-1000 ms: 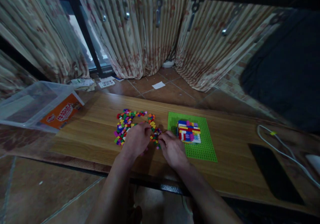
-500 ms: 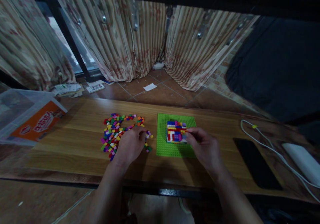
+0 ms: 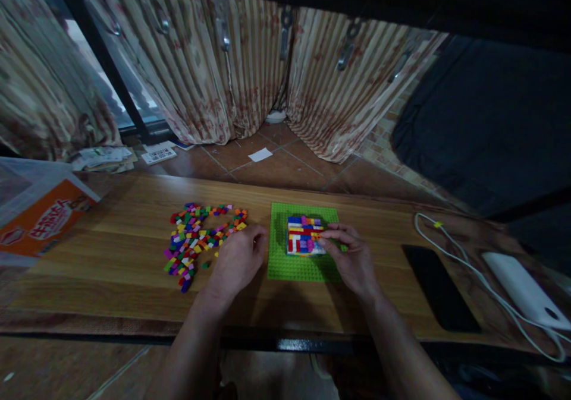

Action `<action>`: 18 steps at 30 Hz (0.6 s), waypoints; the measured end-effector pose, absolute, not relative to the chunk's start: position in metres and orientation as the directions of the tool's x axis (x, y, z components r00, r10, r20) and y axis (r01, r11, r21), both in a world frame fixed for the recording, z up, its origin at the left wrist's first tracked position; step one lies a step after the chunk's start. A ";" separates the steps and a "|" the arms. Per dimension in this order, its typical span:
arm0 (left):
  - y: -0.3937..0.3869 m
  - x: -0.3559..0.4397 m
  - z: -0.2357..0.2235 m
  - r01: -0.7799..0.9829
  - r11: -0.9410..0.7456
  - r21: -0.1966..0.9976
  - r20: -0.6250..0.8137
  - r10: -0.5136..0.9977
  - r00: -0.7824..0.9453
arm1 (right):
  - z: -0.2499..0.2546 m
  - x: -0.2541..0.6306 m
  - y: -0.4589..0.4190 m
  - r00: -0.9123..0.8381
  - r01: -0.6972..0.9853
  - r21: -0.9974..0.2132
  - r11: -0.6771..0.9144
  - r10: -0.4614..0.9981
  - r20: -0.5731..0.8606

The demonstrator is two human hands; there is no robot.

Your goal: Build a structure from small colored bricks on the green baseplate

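A block built of many-coloured toy bricks stands on a green studded baseplate. My right hand is at the block's right side, thumb and forefinger pinched on a small orange brick against its top. My left hand hovers between a loose pile of small bricks and the baseplate's left edge. Its fingers are curled together, and whatever they may hold is hidden. The back of this hand covers part of the pile's right side.
At the far left stands a clear plastic box with an orange label. A black phone-like slab, a white power bank and a white cable lie to the right. Striped curtains hang behind the wooden table.
My left hand has moved right, away from the pile and closer to the baseplate. My right hand stays at the block's right side. The whole view has shifted slightly.
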State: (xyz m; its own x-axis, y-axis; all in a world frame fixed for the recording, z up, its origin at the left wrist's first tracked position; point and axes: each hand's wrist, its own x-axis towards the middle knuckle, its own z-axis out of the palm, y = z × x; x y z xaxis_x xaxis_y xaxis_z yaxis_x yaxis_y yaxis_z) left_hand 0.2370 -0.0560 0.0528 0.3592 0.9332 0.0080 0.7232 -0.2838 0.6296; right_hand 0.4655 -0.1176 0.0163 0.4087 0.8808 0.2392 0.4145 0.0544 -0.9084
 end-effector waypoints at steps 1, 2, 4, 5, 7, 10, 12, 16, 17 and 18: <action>-0.056 0.237 0.053 0.723 -0.282 0.631 0.007 0.934 0.358 | 0.015 0.465 -0.117 0.414 0.391 -0.919 0.050 0.882 0.223; -0.056 0.237 0.053 0.723 -0.280 0.631 0.005 0.934 0.357 | 0.014 0.464 -0.116 0.417 0.369 -0.928 0.049 0.883 0.213; -0.057 0.237 0.053 0.727 -0.276 0.629 -0.003 0.934 0.358 | 0.011 0.463 -0.115 0.422 0.327 -0.943 0.058 0.884 0.201; -0.057 0.237 0.054 0.728 -0.277 0.628 -0.006 0.933 0.360 | 0.010 0.463 -0.114 0.423 0.306 -0.950 0.063 0.885 0.195; -0.058 0.238 0.055 0.726 -0.281 0.628 -0.007 0.930 0.367 | 0.007 0.463 -0.113 0.421 0.273 -0.960 0.066 0.889 0.181; -0.058 0.239 0.056 0.728 -0.287 0.623 -0.008 0.928 0.373 | 0.005 0.463 -0.113 0.420 0.247 -0.967 0.064 0.892 0.166; -0.058 0.239 0.057 0.738 -0.283 0.613 -0.014 0.930 0.368 | 0.006 0.462 -0.113 0.409 0.265 -0.962 0.070 0.895 0.178; -0.057 0.239 0.057 0.737 -0.286 0.612 -0.014 0.928 0.372 | 0.013 0.460 -0.115 0.378 0.414 -0.906 0.084 0.890 0.255; -0.058 0.239 0.057 0.731 -0.288 0.618 -0.011 0.927 0.375 | 0.016 0.460 -0.116 0.370 0.455 -0.886 0.091 0.885 0.281; -0.058 0.239 0.057 0.725 -0.288 0.625 -0.007 0.927 0.375 | 0.018 0.460 -0.117 0.364 0.487 -0.868 0.100 0.880 0.305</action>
State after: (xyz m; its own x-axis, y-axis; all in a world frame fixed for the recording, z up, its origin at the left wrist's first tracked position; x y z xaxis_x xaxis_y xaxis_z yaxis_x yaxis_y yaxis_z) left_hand 0.2386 -0.0579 0.0568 0.3746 0.9272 -0.0070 0.7251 -0.2882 0.6254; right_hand 0.4604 -0.1168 0.0180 0.3645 0.8797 0.3055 0.4869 0.0996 -0.8678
